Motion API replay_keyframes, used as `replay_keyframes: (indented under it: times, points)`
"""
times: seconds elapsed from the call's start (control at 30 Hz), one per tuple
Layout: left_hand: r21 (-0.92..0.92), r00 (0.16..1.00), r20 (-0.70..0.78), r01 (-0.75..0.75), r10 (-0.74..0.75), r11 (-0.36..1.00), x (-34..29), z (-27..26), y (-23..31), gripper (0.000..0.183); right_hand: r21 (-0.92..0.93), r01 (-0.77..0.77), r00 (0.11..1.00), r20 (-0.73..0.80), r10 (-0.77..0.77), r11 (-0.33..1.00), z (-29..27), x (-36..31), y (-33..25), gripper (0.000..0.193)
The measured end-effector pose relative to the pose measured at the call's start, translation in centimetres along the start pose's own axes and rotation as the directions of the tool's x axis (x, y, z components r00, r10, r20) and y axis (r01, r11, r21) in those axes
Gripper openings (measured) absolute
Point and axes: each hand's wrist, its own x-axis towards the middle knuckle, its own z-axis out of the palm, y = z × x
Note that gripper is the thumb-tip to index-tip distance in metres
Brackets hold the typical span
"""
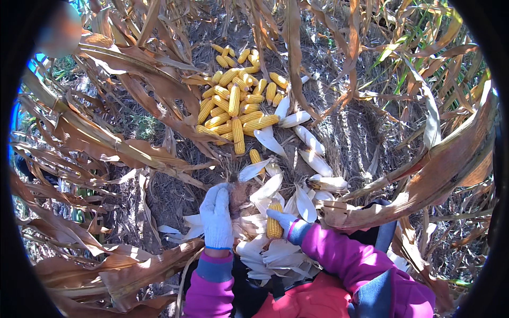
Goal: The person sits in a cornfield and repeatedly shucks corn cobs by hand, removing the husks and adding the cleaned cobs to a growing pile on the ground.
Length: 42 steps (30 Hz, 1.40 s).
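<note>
My right hand [286, 221], in a pale glove with a blue cuff, is closed round a bare yellow corn ear [274, 225] standing roughly upright over loose husks. To its left, my left hand [216, 212], in a white glove, points away from me with its fingers stretched and close together; its palm side is hidden. Brown corn silk [241, 195] and pale husks [269, 188] lie just right of its fingertips. A yellow ear [255, 156] shows partly behind a husk leaf farther off.
Beyond my hands is a heap of husked yellow ears [233, 100]. Several ears in white husks [310, 140] lie to its right. Peeled husks [283, 259] gather near my red garment [313, 299]. Dry corn stalks and leaves [143, 159] arch in from both sides.
</note>
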Motion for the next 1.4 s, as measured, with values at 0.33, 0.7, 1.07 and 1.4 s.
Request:
replay_keyframes:
  times: [0.33,0.7,1.07,1.4]
  points:
    - [-0.078,0.990,-0.131,0.033,-0.043,0.996,0.0,0.0,1.8,0.019,0.176,0.531,0.738,0.385,-0.554,0.829,14.4,8.3,-19.9,0.054]
    - [0.011,0.957,0.063,0.283,-0.283,0.959,-1.0,1.7,3.6,0.018,-0.966,-0.212,0.673,-0.256,-0.694,0.150,-9.2,11.9,-13.2,0.082]
    - [-0.071,0.915,-0.027,0.399,-0.402,0.914,0.3,3.9,2.8,0.020,-0.958,0.051,0.995,0.025,0.096,-0.282,-9.3,11.7,6.6,0.040]
    - [-0.094,0.911,-0.031,0.407,-0.412,0.908,0.6,3.4,3.3,0.021,-0.935,-0.315,0.692,-0.107,-0.714,-0.165,-7.3,10.4,-13.8,0.073]
